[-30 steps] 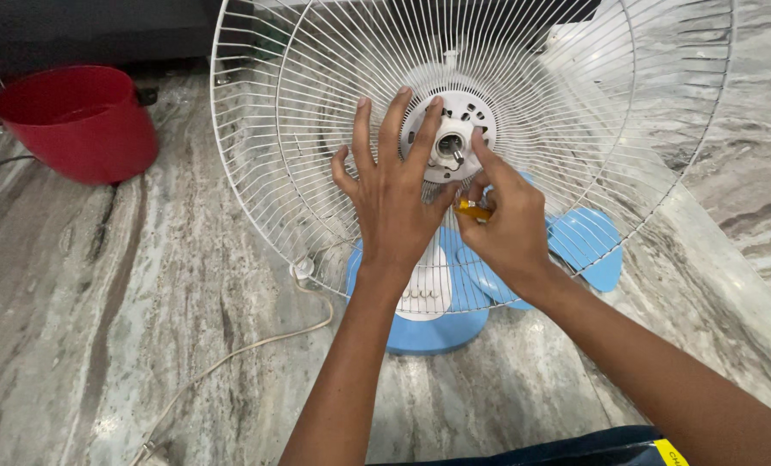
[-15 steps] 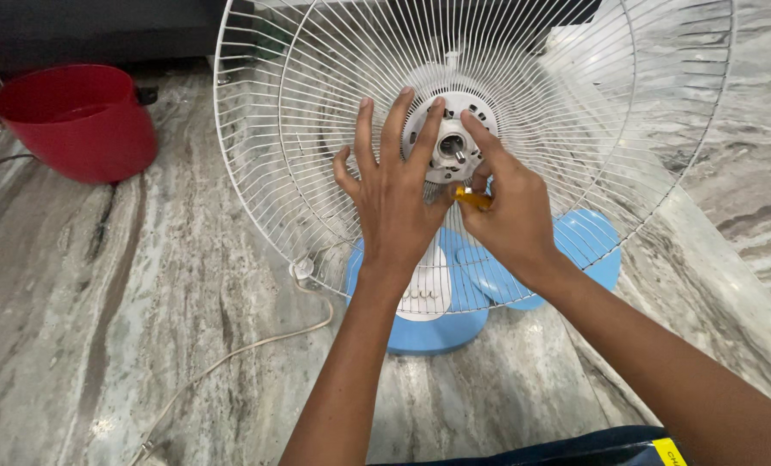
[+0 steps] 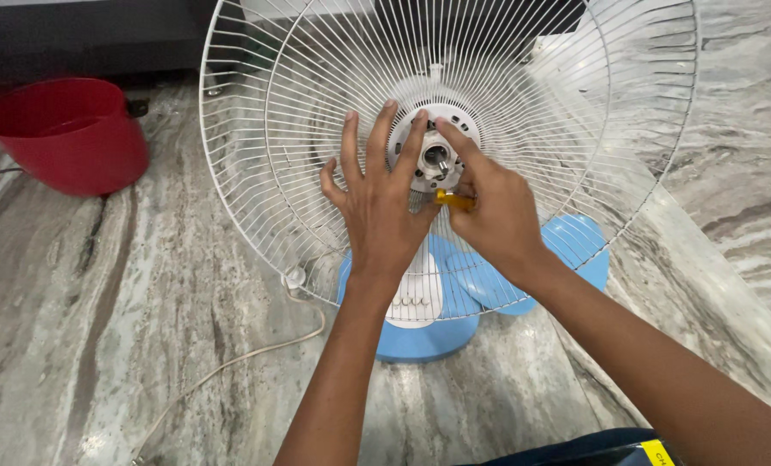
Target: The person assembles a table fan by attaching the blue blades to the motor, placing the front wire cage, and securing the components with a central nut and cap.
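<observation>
Pressing flat against the white wire fan guard [image 3: 256, 138], the left hand [image 3: 377, 203] has its fingers [image 3: 349, 142] spread and released, fingertips touching the round white motor hub [image 3: 433, 155] at the guard's centre. The right hand [image 3: 493, 216] sits just beside it, clenched around a small yellow-handled tool [image 3: 451, 200], with the index finger stretched up to the hub. Most of the tool is hidden in the fist, so its kind is hard to make out.

The guard stands tilted on the fan's blue base [image 3: 424, 336], which rests on a grey veined marble floor [image 3: 101, 328]. Behind the wires lies a blue fan blade [image 3: 579, 242], partly hidden by the right wrist. A white power cord [image 3: 230, 362] runs from the guard's lower rim across the floor and out of view at the bottom edge. A red bucket [image 3: 62, 129] stands well apart at the upper left. At the bottom right corner a small yellow label [image 3: 657, 451] on dark cloth is cut off by the edge.
</observation>
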